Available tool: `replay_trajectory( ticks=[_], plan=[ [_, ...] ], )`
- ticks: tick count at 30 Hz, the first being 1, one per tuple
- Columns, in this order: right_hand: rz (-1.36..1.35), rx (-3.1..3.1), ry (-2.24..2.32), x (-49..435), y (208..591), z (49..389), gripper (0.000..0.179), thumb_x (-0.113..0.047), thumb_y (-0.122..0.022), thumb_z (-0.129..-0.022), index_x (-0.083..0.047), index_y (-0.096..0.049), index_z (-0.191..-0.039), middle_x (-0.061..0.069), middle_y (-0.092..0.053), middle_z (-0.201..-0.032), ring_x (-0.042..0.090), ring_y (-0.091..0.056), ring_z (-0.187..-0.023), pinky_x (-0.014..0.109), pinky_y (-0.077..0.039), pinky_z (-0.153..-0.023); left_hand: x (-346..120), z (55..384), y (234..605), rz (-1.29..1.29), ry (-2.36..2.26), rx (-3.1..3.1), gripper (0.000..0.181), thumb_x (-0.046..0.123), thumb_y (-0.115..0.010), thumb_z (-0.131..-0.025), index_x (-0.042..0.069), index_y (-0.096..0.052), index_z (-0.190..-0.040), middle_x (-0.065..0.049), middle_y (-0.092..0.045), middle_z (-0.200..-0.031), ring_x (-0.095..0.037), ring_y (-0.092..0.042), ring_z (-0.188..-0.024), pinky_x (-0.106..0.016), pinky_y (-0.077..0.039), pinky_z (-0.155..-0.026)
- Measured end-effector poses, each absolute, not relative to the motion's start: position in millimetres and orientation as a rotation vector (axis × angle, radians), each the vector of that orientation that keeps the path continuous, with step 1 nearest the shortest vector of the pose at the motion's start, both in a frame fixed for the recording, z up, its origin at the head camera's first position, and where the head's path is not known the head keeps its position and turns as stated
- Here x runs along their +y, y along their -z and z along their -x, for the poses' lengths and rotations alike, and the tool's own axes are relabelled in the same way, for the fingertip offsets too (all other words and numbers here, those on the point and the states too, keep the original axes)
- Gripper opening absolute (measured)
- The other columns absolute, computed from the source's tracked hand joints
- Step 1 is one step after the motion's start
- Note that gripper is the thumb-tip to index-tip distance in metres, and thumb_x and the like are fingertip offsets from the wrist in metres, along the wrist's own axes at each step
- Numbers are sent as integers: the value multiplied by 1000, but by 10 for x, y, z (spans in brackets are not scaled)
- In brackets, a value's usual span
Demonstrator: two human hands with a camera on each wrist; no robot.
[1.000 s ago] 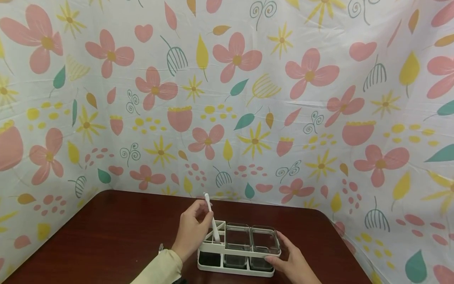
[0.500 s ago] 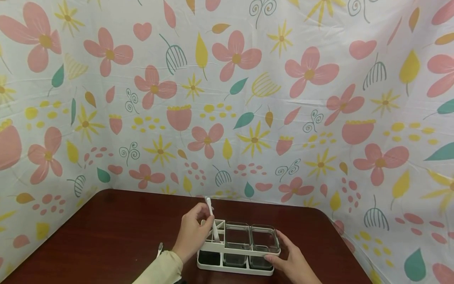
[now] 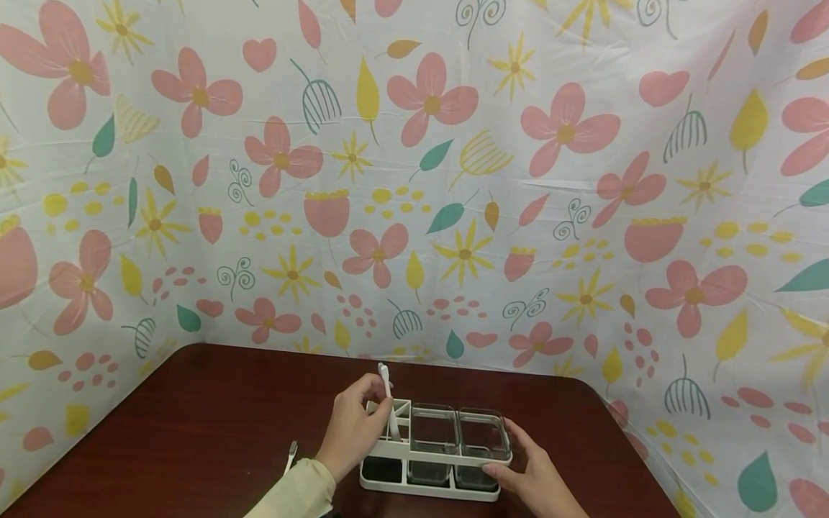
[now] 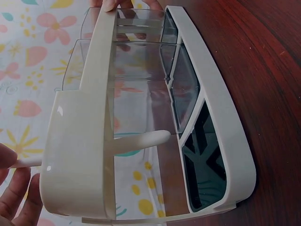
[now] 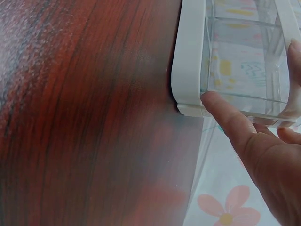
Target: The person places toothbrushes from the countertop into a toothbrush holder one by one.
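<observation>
Pinched between my left thumb and fingers point(image 3: 355, 424) is a white toothbrush point(image 3: 386, 381), bristle end up and slightly tilted. Its lower handle point(image 4: 141, 141) passes through the divided left section of a cream two-tier toothbrush holder point(image 3: 453, 456); in the left wrist view the tip hangs above the dark base pad point(image 4: 204, 174). My right hand point(image 3: 537, 475) grips the holder's right end, thumb at the front of the upper tier and fingers behind. In the right wrist view one finger point(image 5: 230, 115) touches near its lower corner. Two clear cups point(image 3: 435, 430) sit in the holder's middle and right.
A second toothbrush point(image 3: 291, 456) lies on the dark red wooden table point(image 3: 214, 417), left of my left sleeve point(image 3: 301, 489), which partly hides it. A flower-printed cloth point(image 3: 414, 216) hangs behind the table and along its sides.
My left hand has moved slightly down and right, lowering the toothbrush further into the holder. More of the second toothbrush shows beside the sleeve. My right hand keeps its grip.
</observation>
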State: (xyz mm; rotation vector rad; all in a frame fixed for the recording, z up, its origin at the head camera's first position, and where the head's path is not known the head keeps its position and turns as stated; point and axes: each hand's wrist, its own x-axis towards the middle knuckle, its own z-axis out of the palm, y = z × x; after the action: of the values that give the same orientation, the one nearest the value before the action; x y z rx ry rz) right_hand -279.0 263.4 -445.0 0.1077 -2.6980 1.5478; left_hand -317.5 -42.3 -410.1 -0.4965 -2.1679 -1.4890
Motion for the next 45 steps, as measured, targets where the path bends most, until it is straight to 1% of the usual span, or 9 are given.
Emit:
replay_trajectory(
  ticks=[5, 7, 11, 14, 20, 27, 31, 38, 45],
  plan=[
    [-99, -2703, -1542, 2638, 4443, 2790, 89, -26, -81, -83, 7, -31, -149, 23, -54, -135, 40, -55, -119, 52, -50, -91, -423, 3175, 4112, 493, 1498, -2186, 21, 5, -71, -88, 24, -64, -91, 14, -60, -81, -7, -57, -76, -40, -50, -77],
    [-91, -2705, -1533, 2635, 4442, 2794, 89, -26, -81, -83, 7, -31, -149, 23, -54, -135, 40, -55, -119, 52, -50, -90, -421, 3175, 4114, 494, 1503, -2191, 21, 5, -71, -87, 24, -65, -91, 14, -61, -81, -7, -58, -77, -42, -50, -79],
    [-76, -2713, -1516, 2632, 4442, 2816, 89, -28, -81, -83, 7, -31, -149, 26, -51, -137, 43, -53, -121, 53, -50, -90, -419, 3174, 4116, 494, 1495, -2205, 20, 4, -71, -88, 24, -65, -92, 13, -61, -82, -8, -58, -77, -35, -50, -70],
    [-67, -2720, -1503, 2631, 4443, 2830, 90, -29, -81, -83, 6, -32, -149, 28, -49, -140, 45, -50, -123, 54, -49, -91, -422, 3174, 4122, 499, 1493, -2213, 17, 5, -71, -88, 20, -67, -92, 12, -61, -83, -10, -57, -77, -34, -51, -65],
    [-66, -2720, -1489, 2631, 4439, 2833, 89, -29, -81, -83, 6, -32, -149, 28, -48, -140, 46, -49, -124, 55, -49, -91, -433, 3182, 4151, 488, 1487, -2231, 8, 8, -71, -89, 15, -69, -92, 13, -62, -82, -15, -56, -80, -41, -50, -73],
    [-62, -2724, -1496, 2634, 4438, 2834, 91, -30, -82, -82, 6, -32, -149, 29, -48, -140, 47, -49, -125, 54, -50, -90, -443, 3188, 4173, 484, 1474, -2247, 6, 9, -71, -87, 15, -69, -89, 14, -61, -81, -27, -57, -82, -30, -45, -70],
    [-54, -2718, -1515, 2636, 4443, 2830, 90, -29, -82, -82, 5, -32, -149, 28, -49, -140, 46, -49, -125, 54, -50, -91, -444, 3186, 4184, 477, 1466, -2253, 7, 9, -71, -86, 16, -69, -86, 14, -61, -80, -27, -57, -82, -29, -45, -70],
    [-66, -2714, -1523, 2638, 4449, 2818, 90, -29, -82, -82, 5, -32, -149, 26, -50, -139, 45, -50, -124, 54, -49, -92, -455, 3186, 4205, 471, 1449, -2278, 6, 8, -72, -86, 14, -69, -87, 12, -61, -82, -26, -58, -85, -28, -48, -69],
    [-75, -2713, -1593, 2649, 4467, 2815, 91, -28, -82, -83, 6, -29, -149, 28, -50, -139, 45, -49, -125, 54, -49, -93, -453, 3173, 4231, 452, 1450, -2310, 7, 10, -72, -86, 16, -68, -88, 11, -60, -83, -23, -58, -84, -28, -47, -69]
  ],
)
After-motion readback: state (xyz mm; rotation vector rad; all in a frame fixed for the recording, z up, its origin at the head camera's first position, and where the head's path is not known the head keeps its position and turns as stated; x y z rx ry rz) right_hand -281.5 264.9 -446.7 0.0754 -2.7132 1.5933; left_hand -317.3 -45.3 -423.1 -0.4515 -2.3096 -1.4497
